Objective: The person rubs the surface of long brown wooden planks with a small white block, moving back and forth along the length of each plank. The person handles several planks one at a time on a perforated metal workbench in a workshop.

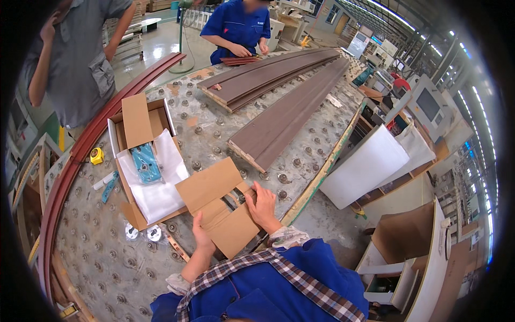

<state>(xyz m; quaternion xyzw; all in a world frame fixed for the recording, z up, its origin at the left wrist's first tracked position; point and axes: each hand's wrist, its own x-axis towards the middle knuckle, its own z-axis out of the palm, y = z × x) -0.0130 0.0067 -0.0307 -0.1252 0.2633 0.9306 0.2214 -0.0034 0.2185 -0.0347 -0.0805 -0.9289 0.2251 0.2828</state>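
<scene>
A brown folded cardboard insert with cut-out slots lies in front of my body, tilted, near the table's front edge. My left hand grips its left edge, thumb up along the side and the other fingers hidden behind it. On the opposite edge, near the slots, my right hand is curled over the cardboard. Just left of it stands an open cardboard box with white foam sheet inside. A blue part in clear plastic wrap rests on the foam. Two round white-and-dark pieces in clear bags lie by the box's near corner.
Long brown panels cover the table, which is studded with ball rollers. A long reddish profile runs along the left side, near a yellow tape measure. A co-worker in blue stands across; another person stands left.
</scene>
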